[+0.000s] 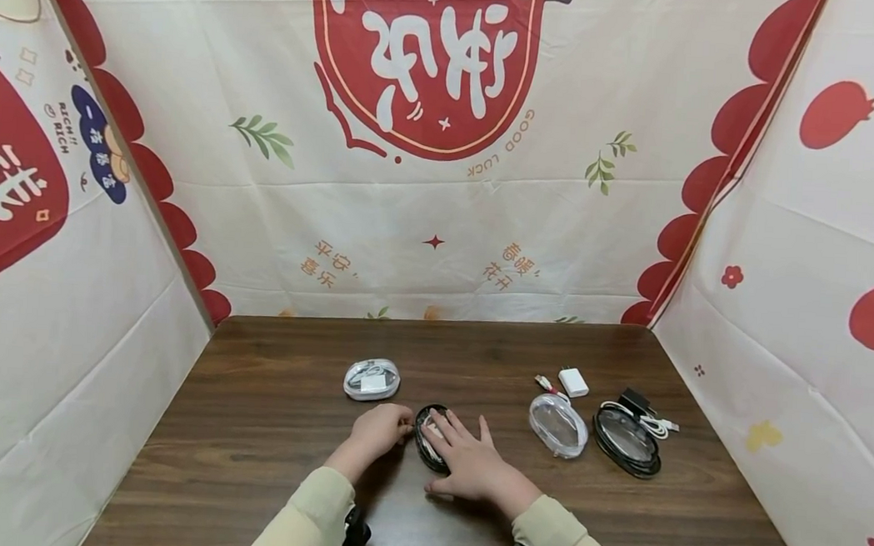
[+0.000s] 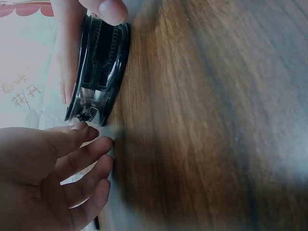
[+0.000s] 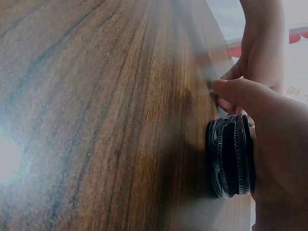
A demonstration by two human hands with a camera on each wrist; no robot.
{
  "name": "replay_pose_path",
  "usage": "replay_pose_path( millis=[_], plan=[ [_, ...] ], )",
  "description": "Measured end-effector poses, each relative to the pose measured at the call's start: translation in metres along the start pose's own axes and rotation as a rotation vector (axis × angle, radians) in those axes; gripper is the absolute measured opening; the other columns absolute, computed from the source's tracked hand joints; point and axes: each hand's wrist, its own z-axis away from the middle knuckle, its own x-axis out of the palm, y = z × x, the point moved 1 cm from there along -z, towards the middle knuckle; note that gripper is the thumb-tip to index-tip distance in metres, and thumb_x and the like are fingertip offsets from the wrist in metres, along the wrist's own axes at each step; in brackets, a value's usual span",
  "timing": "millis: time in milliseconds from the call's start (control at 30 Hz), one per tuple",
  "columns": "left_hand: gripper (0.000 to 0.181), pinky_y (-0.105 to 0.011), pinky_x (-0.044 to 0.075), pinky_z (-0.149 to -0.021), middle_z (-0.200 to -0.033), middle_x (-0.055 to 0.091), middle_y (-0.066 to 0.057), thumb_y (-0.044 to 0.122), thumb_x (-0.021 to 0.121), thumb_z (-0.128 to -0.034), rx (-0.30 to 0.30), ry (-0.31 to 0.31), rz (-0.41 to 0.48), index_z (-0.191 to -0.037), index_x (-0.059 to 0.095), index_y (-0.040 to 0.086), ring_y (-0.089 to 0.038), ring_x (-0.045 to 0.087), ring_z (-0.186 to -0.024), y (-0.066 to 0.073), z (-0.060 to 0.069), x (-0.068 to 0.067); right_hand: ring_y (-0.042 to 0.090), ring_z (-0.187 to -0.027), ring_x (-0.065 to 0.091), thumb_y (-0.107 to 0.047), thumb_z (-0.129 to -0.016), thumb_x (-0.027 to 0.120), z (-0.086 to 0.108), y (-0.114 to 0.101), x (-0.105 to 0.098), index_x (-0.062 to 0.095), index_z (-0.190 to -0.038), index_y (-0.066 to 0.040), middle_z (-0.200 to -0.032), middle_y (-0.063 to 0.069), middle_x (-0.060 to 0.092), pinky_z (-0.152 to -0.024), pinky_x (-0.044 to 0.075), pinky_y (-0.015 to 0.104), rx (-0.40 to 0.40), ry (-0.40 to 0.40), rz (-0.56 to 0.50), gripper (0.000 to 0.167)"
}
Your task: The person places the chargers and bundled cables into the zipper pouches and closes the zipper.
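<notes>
Head: the black case (image 1: 424, 451) is on the bench (image 1: 231, 444), partly under the right hand (image 1: 470, 463), fingers apart. Around it: white-wire case (image 1: 372, 379) at 10 o'clock, white plug (image 1: 574, 382) at 2, clear case (image 1: 559, 427) at 3. Left wrist: the left hand (image 2: 36, 173) bends its fingers by the black case; I can't tell if they pinch. Right wrist: left hand at 12.

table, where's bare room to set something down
Bare: left of the leftmost clear case, and between it and the red-and-white cable. Crowded: the right side, with another clear case, a black adapter and a white adapter; the centre, with the right hand on a black-rimmed case.
</notes>
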Motion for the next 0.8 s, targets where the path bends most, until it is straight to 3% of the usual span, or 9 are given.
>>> replay_pose_path(
  millis=[167, 400, 567, 800],
  plan=[
    [0.019, -0.03, 0.038, -0.051, -0.056, 0.051, 0.011, 0.018, 0.068, -0.087, 0.02, 0.0, 0.027, -0.07, 0.059, 0.015, -0.008, 0.047, -0.053, -0.0033, 0.0025, 0.0005, 0.027, -0.146, 0.014, -0.065, -0.083, 0.059, -0.0008, 0.0004, 0.0014, 0.027, -0.155, -0.023, -0.162, 0.002, 0.013, -0.105, 0.008, 0.072, -0.009, 0.01, 0.004, 0.089],
    [0.022, -0.03, 0.039, -0.051, -0.054, 0.049, 0.012, 0.018, 0.069, -0.0866, 0.042, 0.018, -0.003, -0.069, 0.057, 0.015, -0.008, 0.047, -0.052, -0.0043, 0.005, 0.0021, 0.03, -0.145, 0.018, -0.063, -0.083, 0.061, -0.0003, -0.0013, 0.001, 0.03, -0.154, -0.02, -0.161, 0.005, 0.016, -0.103, 0.011, 0.073, -0.036, 0.038, 0.009, 0.088],
    [0.019, -0.032, 0.04, -0.05, -0.055, 0.051, 0.01, 0.02, 0.067, -0.089, -0.017, 0.025, -0.017, -0.072, 0.058, 0.019, -0.01, 0.049, -0.053, -0.0026, 0.0059, 0.0032, 0.029, -0.146, 0.017, -0.062, -0.083, 0.062, 0.0024, -0.003, -0.0011, 0.031, -0.154, -0.02, -0.161, 0.004, 0.017, -0.104, 0.011, 0.072, -0.021, 0.029, -0.008, 0.087],
    [0.011, -0.038, 0.044, -0.057, -0.075, 0.062, 0.006, 0.022, 0.062, -0.0913, -0.139, 0.072, -0.005, -0.08, 0.063, 0.021, -0.014, 0.055, -0.066, -0.001, 0.0063, 0.0017, 0.029, -0.146, 0.017, -0.059, -0.086, 0.062, 0.0026, -0.0026, -0.0043, 0.032, -0.153, -0.02, -0.161, 0.003, 0.019, -0.105, 0.009, 0.072, -0.014, 0.027, -0.033, 0.083]
  ],
)
